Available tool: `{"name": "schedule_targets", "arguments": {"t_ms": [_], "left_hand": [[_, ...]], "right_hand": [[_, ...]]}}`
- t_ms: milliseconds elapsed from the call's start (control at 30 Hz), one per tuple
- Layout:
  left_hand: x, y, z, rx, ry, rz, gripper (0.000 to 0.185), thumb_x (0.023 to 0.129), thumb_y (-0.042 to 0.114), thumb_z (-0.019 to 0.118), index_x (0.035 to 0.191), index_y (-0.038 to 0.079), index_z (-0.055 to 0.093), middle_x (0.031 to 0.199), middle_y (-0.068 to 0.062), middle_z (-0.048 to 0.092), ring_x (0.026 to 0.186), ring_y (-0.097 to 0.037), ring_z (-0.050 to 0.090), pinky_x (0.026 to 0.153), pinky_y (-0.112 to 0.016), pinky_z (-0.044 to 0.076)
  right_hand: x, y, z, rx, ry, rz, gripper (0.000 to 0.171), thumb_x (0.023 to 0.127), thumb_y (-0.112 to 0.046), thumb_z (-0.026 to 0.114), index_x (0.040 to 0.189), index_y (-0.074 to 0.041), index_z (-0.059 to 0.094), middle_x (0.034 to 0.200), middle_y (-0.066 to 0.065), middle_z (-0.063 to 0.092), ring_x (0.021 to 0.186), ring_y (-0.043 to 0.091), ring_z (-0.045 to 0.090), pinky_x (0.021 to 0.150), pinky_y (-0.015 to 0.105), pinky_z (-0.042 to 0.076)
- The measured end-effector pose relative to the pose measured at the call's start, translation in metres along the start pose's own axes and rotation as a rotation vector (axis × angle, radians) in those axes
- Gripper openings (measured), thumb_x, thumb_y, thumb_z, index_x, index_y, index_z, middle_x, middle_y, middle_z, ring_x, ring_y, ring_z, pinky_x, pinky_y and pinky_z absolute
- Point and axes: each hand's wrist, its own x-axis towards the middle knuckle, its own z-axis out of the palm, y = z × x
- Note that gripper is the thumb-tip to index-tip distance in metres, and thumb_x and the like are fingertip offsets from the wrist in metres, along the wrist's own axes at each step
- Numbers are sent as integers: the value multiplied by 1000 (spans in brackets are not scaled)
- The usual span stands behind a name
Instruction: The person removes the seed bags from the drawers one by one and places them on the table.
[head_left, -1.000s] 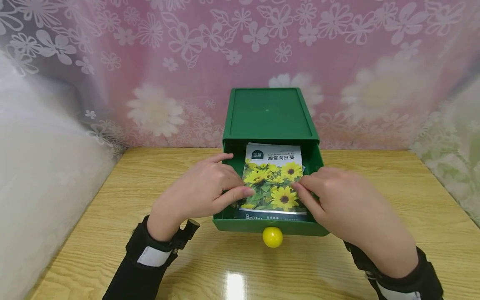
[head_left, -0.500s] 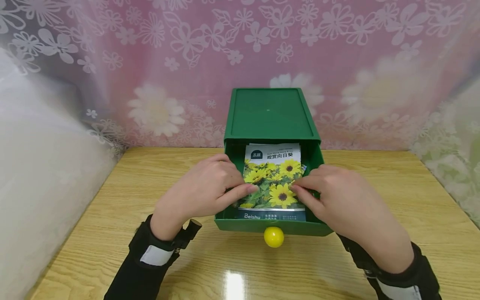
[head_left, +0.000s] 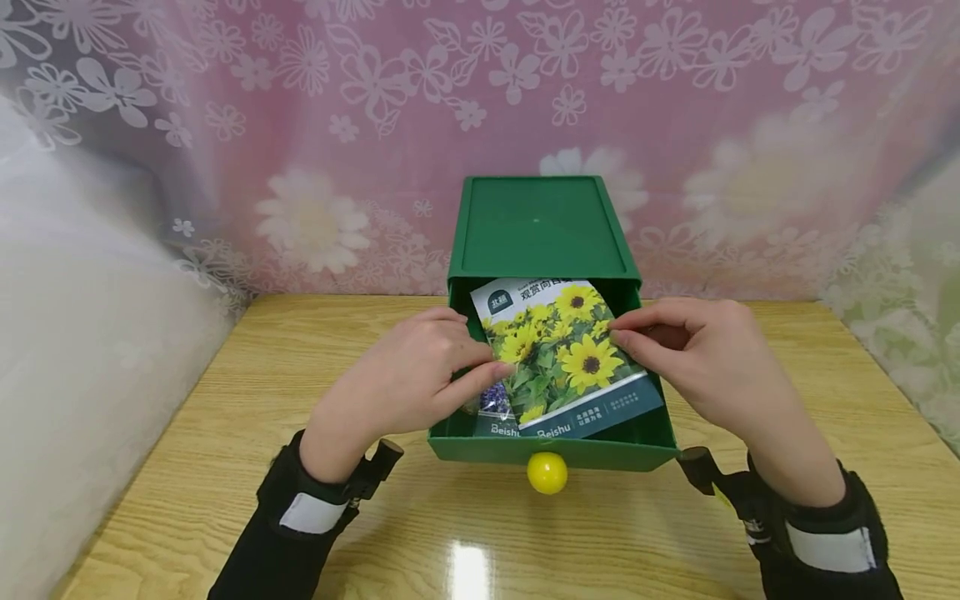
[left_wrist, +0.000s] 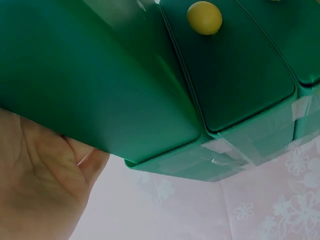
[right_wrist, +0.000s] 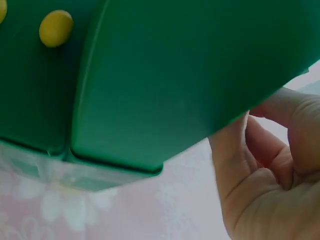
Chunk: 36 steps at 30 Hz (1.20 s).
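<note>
At the left, a wide stretch of wooden table (head_left: 247, 358) is seen between the table's left edge and the left hand (head_left: 397, 371). That hand is laid across the left wall of the green drawer (head_left: 480, 450), its thumb pointed inward over the packets' left edges. Only a narrow gap is seen between thumb and fingers; whether anything is pinched there cannot be told, as the fingertips are hidden.

Just beside that thumb, a purple-flowered packet (head_left: 493, 408) is largely covered. On top of it, the sunflower packet (head_left: 555, 362) is set askew inside the open drawer, its lower left corner near the front wall and its lower right corner close to the right wall. Its upper edge is partly cut off from view by the front edge of the green cabinet (head_left: 536, 225). A yellow knob (head_left: 547, 473) is fixed to the drawer's front, with more tabletop before it.

The sunflower packet's right edge is pinched between thumb and forefinger of the right hand (head_left: 716, 358), by which the drawer's right wall is overhung. Beyond that hand, tabletop is seen out to the right edge.
</note>
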Motion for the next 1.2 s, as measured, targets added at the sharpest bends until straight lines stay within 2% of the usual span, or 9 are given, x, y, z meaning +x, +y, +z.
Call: {"name": "schedule_targets", "arguments": {"t_ms": [200,433,567,667,733,867,1000,1100,1200], "left_hand": [[1,0,1,-48,-2,-26,30,104,32,54,83,21,73,72,16,60,69,-4,49,97,-31,41],[2,0,1,-65,23,-12,24,103,28,57,91,19,75,79,14,64,74,-4,52,86,-28,44],[2,-1,1,-78,73,11,23,102,24,59,85,18,73,75,13,60,73,-6,51,80,-27,44],[2,-3,1,-92,129,25,26,100,20,61,76,16,68,68,11,53,67,-10,49,75,-28,43],[2,-4,2,-103,175,20,26,99,17,63,73,14,67,66,9,54,65,-13,49,73,-30,43],[1,-6,1,-118,276,-38,17,96,15,68,80,11,75,74,5,67,69,-14,55,73,-32,45],[0,-6,0,-145,369,-124,9,91,18,75,89,11,79,81,3,72,74,-11,60,74,-32,48],[-1,-5,-2,-204,415,-198,9,88,20,78,91,11,79,85,4,73,69,-8,59,64,-30,46],[-2,-2,-4,-284,420,-294,9,88,22,79,93,14,78,88,9,73,53,-7,46,50,-29,34]], "right_hand": [[2,2,1,124,-41,103,16,94,-16,71,106,-8,77,95,6,74,75,9,69,66,20,54],[2,4,3,253,14,159,20,96,-18,69,110,-6,76,102,0,71,83,15,66,72,20,53],[2,4,3,288,22,168,22,97,-20,68,111,-5,75,103,-3,71,87,16,64,74,21,53],[2,5,2,295,19,165,22,98,-19,67,111,-4,75,103,-1,70,86,16,64,74,21,53],[2,5,2,297,14,158,21,98,-18,67,110,-3,75,102,0,70,84,16,65,74,21,54],[3,5,2,296,-6,160,20,97,-17,67,108,-3,75,99,1,70,80,17,66,72,23,56],[3,4,2,289,-17,165,19,97,-18,68,107,-3,75,98,1,70,79,17,66,72,24,56],[3,2,1,285,-23,160,19,96,-19,69,106,-4,75,95,3,71,77,18,66,71,25,56],[1,-1,-1,287,-38,140,17,95,-18,71,104,-5,76,89,4,72,74,20,67,69,26,55]]}}
